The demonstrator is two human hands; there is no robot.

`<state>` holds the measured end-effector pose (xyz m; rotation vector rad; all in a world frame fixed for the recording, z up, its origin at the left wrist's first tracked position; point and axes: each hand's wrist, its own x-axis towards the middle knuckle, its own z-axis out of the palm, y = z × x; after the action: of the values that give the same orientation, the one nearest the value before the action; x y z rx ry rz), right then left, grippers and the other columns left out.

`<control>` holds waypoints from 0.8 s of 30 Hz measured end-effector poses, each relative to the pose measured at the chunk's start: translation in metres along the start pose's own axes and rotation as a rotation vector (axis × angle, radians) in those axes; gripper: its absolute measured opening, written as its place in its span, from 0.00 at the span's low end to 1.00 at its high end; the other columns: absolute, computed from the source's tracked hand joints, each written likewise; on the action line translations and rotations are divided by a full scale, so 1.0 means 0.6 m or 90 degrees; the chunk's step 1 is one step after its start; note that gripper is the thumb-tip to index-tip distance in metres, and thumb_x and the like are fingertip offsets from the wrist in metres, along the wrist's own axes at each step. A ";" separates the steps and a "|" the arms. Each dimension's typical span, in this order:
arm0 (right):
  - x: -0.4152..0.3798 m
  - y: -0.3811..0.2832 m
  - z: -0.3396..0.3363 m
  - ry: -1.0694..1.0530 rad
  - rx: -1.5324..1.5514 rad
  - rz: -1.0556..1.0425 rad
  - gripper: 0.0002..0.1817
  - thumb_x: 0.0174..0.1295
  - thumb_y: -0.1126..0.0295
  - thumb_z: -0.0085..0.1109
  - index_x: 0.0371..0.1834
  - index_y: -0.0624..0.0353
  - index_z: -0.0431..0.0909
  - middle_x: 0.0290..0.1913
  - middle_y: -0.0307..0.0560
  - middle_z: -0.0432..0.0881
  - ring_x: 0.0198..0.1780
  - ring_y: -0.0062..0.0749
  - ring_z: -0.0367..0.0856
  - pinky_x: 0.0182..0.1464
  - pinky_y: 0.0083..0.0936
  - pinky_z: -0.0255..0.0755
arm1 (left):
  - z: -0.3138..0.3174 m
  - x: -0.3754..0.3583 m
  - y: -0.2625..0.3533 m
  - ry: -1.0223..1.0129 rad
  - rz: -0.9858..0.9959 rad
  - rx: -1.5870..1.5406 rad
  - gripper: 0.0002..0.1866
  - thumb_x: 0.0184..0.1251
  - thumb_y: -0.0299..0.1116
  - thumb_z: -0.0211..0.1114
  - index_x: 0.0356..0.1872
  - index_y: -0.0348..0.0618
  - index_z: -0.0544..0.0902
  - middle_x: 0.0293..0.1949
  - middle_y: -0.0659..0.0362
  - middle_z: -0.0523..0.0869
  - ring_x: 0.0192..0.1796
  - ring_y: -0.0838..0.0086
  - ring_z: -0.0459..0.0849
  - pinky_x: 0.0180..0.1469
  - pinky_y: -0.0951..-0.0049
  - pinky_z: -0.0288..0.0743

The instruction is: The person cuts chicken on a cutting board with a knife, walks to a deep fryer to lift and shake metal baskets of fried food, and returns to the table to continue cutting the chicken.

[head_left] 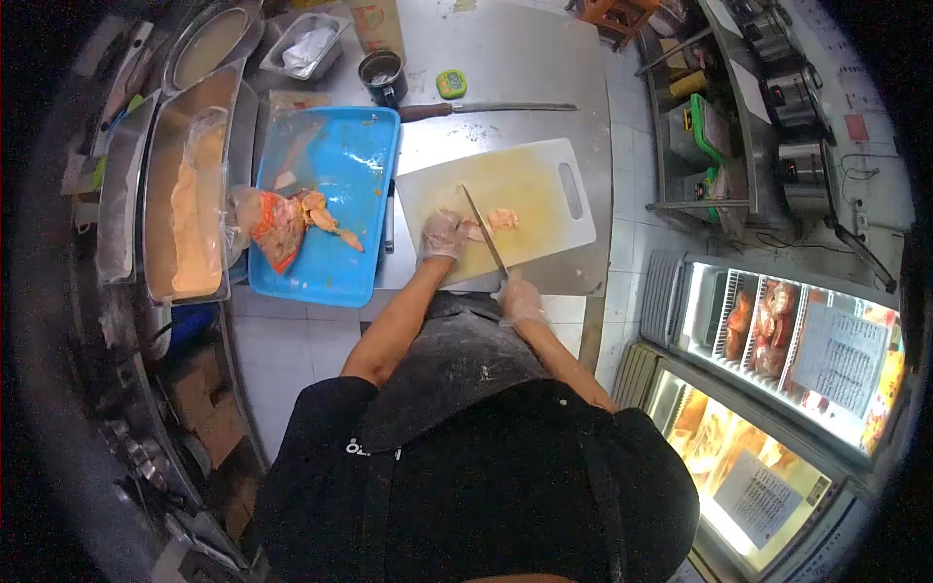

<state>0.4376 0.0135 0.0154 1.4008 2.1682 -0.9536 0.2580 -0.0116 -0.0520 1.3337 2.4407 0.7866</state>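
My right hand (pixel 523 300), in a clear plastic glove, grips a long knife (pixel 485 231) whose blade reaches across the white cutting board (pixel 428 185). My left hand (pixel 444 234), gloved too, presses down with bent fingers on a small piece of raw meat (pixel 473 231) just left of the blade. Cut pieces of pale raw meat (pixel 502 219) lie right of the blade. To the left, a blue tray (pixel 355 155) bears a plastic bag of raw meat (pixel 279 230) and loose yellowish pieces (pixel 319 210) beside it.
A deep metal container of orange-tan powder (pixel 194 223) stands left of the tray. Beyond the board lie a sharpening steel (pixel 486 108), a green timer (pixel 451 85) and a dark cup (pixel 383 78). Lit display cases (pixel 777 330) are at right, below shelving (pixel 700 146).
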 end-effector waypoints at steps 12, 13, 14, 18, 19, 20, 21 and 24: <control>0.093 -0.073 0.008 0.109 0.026 -0.085 0.12 0.55 0.67 0.42 0.35 0.64 0.70 0.31 0.65 0.77 0.35 0.55 0.77 0.38 0.45 0.70 | -0.059 -0.001 0.015 -0.143 -0.136 -0.016 0.17 0.52 0.46 0.56 0.25 0.41 0.81 0.27 0.48 0.80 0.31 0.55 0.79 0.35 0.61 0.72; 0.096 -0.085 0.013 0.124 0.026 -0.083 0.13 0.55 0.66 0.41 0.35 0.65 0.70 0.31 0.66 0.76 0.35 0.56 0.77 0.38 0.45 0.70 | -0.044 0.000 0.003 -0.147 -0.137 -0.013 0.17 0.52 0.46 0.56 0.25 0.41 0.81 0.27 0.48 0.80 0.31 0.55 0.79 0.35 0.61 0.72; 0.088 -0.088 0.020 0.147 0.003 -0.055 0.14 0.56 0.65 0.39 0.34 0.65 0.69 0.30 0.67 0.76 0.35 0.57 0.77 0.39 0.46 0.70 | -0.019 -0.001 -0.015 -0.118 -0.111 -0.035 0.16 0.52 0.45 0.57 0.26 0.41 0.81 0.27 0.48 0.80 0.32 0.55 0.79 0.36 0.61 0.72; 0.035 -0.042 0.032 0.069 0.013 0.016 0.13 0.56 0.66 0.40 0.36 0.65 0.69 0.30 0.67 0.77 0.36 0.57 0.77 0.40 0.47 0.69 | -0.004 0.005 -0.017 -0.059 -0.091 -0.024 0.13 0.49 0.40 0.58 0.26 0.40 0.81 0.28 0.47 0.80 0.34 0.55 0.79 0.39 0.61 0.73; 0.007 -0.036 0.024 0.064 0.001 0.005 0.12 0.56 0.68 0.41 0.36 0.65 0.69 0.31 0.67 0.77 0.36 0.56 0.78 0.40 0.47 0.70 | -0.001 0.013 -0.016 -0.054 -0.093 -0.026 0.13 0.49 0.40 0.58 0.26 0.40 0.81 0.28 0.47 0.80 0.34 0.55 0.79 0.39 0.61 0.73; -0.015 -0.030 0.023 0.055 -0.011 -0.002 0.11 0.56 0.69 0.43 0.36 0.66 0.68 0.31 0.66 0.77 0.36 0.55 0.78 0.40 0.46 0.70 | 0.000 0.010 -0.016 -0.055 -0.092 -0.016 0.13 0.50 0.40 0.58 0.26 0.40 0.81 0.28 0.47 0.80 0.35 0.55 0.79 0.40 0.61 0.73; -0.014 -0.021 0.027 0.057 -0.016 -0.005 0.11 0.56 0.69 0.43 0.36 0.66 0.68 0.31 0.66 0.77 0.36 0.55 0.78 0.40 0.46 0.70 | -0.005 0.012 -0.011 -0.052 -0.090 -0.007 0.13 0.50 0.40 0.58 0.25 0.39 0.81 0.29 0.46 0.80 0.35 0.55 0.79 0.40 0.61 0.73; -0.005 -0.006 0.043 0.062 -0.076 0.030 0.11 0.55 0.70 0.44 0.37 0.68 0.67 0.30 0.66 0.77 0.36 0.54 0.78 0.40 0.44 0.71 | -0.032 0.009 -0.001 -0.079 -0.094 -0.044 0.14 0.52 0.40 0.55 0.25 0.39 0.81 0.29 0.46 0.80 0.34 0.55 0.79 0.41 0.61 0.73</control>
<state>0.4348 -0.0078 0.0005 1.4617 2.2118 -0.7414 0.2459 -0.0139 -0.0360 1.1273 2.3608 0.7207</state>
